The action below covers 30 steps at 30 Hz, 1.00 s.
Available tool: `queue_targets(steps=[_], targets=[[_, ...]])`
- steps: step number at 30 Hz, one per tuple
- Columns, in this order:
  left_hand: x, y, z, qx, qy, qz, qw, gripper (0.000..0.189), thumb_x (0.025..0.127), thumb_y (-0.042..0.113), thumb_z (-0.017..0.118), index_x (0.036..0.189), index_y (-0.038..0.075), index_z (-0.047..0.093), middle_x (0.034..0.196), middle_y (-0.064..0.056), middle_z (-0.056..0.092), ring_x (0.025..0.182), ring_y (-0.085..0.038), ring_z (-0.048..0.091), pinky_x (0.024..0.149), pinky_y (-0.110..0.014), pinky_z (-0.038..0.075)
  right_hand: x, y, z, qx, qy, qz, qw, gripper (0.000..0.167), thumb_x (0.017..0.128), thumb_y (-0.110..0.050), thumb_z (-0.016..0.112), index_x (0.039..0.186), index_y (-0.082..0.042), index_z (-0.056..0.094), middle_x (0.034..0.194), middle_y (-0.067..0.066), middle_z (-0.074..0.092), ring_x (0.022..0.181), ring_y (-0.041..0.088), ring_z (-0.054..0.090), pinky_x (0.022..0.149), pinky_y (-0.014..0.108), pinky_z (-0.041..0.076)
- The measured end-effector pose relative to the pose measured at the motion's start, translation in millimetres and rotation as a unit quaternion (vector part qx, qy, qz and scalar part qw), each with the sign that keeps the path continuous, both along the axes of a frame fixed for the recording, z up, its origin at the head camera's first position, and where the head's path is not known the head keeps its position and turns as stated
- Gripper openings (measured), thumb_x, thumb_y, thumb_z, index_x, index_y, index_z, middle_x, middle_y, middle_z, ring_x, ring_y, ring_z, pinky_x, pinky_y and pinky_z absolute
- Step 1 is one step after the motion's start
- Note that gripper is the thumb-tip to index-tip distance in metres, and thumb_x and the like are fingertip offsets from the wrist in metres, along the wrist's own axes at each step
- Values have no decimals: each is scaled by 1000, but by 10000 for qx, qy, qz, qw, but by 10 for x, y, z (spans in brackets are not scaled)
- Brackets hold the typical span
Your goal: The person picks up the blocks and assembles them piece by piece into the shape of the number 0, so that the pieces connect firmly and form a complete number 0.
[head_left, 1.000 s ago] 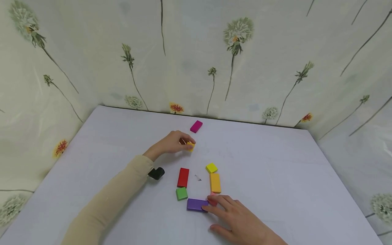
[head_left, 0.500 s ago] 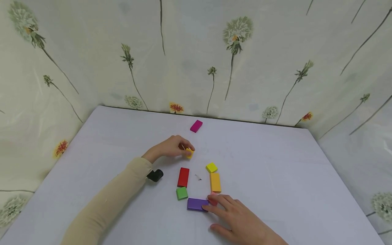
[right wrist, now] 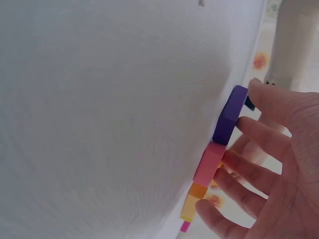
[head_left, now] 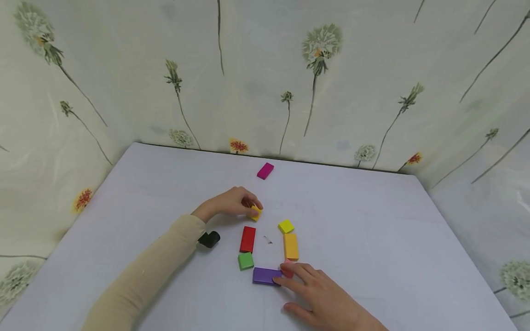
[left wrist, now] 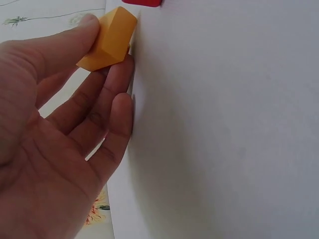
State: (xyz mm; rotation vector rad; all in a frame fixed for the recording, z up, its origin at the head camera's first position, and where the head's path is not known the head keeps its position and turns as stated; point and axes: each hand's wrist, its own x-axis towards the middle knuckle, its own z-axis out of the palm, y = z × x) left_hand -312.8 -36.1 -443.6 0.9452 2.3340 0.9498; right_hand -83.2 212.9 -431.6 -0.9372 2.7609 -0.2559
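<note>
My left hand [head_left: 229, 202] pinches a small orange block [left wrist: 112, 42] between thumb and fingers, low over the table behind a red block [head_left: 247, 239]. Fingers of my right hand [head_left: 320, 296] rest on a purple block [head_left: 264, 276] and a pink block [right wrist: 209, 164], which lie end to end. A green block [head_left: 245, 261] lies between the red and purple ones. On the right side, a longer orange block [head_left: 291, 247] meets a yellow block [head_left: 286, 226]. The pink block is mostly covered by my right hand in the head view.
A magenta block [head_left: 265, 171] lies apart near the back of the white table [head_left: 372, 239]. Inside the ring of blocks is a small dark mark [head_left: 268, 239]. A black device [head_left: 210, 239] is at my left wrist. A flower-print curtain [head_left: 265, 69] hangs behind.
My left hand has come toward me with the small orange block, nearing the red block's far end. My right hand and the blocks on the table stay put.
</note>
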Motion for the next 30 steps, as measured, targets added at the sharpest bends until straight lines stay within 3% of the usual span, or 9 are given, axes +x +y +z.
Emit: queue_targets(steps=[13, 21, 30], targets=[[71, -20, -67, -76, 247, 443, 9987, 20, 93, 22, 68, 112, 20, 72, 103, 3, 59, 98, -15, 54, 83, -28, 48, -12, -16, -1, 44, -66, -48, 10000, 53, 96, -59, 47, 142, -35, 50, 149, -4, 39, 130, 20, 41, 95, 49, 45], [83, 18, -84, -113, 389, 211, 9990, 19, 93, 20, 68, 111, 17, 74, 95, 3, 57, 92, -14, 54, 80, -27, 47, 3, 1, -20, 13, 43, -17, 10000, 52, 96, -59, 48, 142, -34, 50, 149, -4, 40, 129, 19, 41, 93, 47, 46], [145, 34, -52, -63, 122, 317, 9994, 17, 91, 21, 70, 108, 18, 73, 99, 6, 61, 94, -13, 58, 82, -28, 49, 1, -3, -14, 5, -144, -83, 9999, 53, 95, -60, 47, 142, -35, 50, 148, -4, 40, 129, 21, 41, 95, 50, 45]])
